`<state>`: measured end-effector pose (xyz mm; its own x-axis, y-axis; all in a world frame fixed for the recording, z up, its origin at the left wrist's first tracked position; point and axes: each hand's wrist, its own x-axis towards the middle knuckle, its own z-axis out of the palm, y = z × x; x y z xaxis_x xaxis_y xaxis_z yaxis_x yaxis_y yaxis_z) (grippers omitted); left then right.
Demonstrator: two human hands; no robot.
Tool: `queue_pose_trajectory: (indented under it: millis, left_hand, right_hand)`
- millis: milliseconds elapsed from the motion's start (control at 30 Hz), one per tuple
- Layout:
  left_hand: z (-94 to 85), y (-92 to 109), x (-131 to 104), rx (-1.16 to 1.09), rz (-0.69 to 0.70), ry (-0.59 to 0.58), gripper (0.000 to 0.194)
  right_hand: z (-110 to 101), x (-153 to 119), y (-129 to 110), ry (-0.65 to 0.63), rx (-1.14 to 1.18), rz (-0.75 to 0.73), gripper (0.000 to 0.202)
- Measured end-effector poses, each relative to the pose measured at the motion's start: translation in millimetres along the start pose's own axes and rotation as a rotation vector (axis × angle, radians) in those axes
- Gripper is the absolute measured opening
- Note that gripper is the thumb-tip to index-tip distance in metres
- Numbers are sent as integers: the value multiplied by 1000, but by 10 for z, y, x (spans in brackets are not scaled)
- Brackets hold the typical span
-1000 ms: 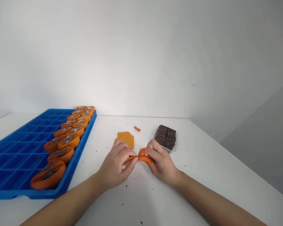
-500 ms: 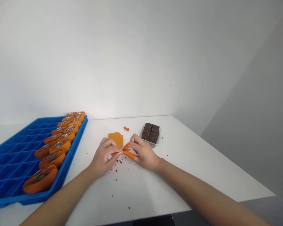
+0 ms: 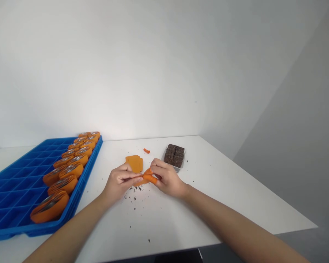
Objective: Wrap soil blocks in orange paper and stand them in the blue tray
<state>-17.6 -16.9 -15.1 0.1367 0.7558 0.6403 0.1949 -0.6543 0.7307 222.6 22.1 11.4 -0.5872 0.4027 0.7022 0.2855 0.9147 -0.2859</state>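
I have both sets of fingers pinched on the small orange piece point(image 3: 147, 178), left hand point(image 3: 120, 182) and right hand point(image 3: 167, 179) meeting just above the worktop point(image 3: 208, 204), so each steadies one end.

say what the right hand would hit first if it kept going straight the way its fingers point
Probably the left hand: the right hand points leftward across the table, and both already pinch the same orange piece. Depth is hard to judge.

Glossy blue plastic tray point(image 3: 22, 175), smooth matt white table point(image 3: 208, 190).
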Motion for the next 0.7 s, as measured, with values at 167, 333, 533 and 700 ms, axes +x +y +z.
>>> queue_pose_trajectory:
  millis: [167,333,533,700]
  left_hand:
    - [-11,-16,-10,-29,-92,-23,28]
    - [-16,15,-12,-11,-113,-69,24]
    - [-39,110,13,1,-35,-93,23]
    - [-47,133,13,6,-3,-101,33]
  right_hand:
    - [-9,13,-29,25,36,-28,30]
    - [-16,14,-29,38,52,-45,29]
    - [-3,4,-17,72,32,-36,30]
    - [-8,-15,-13,63,19,-23,33]
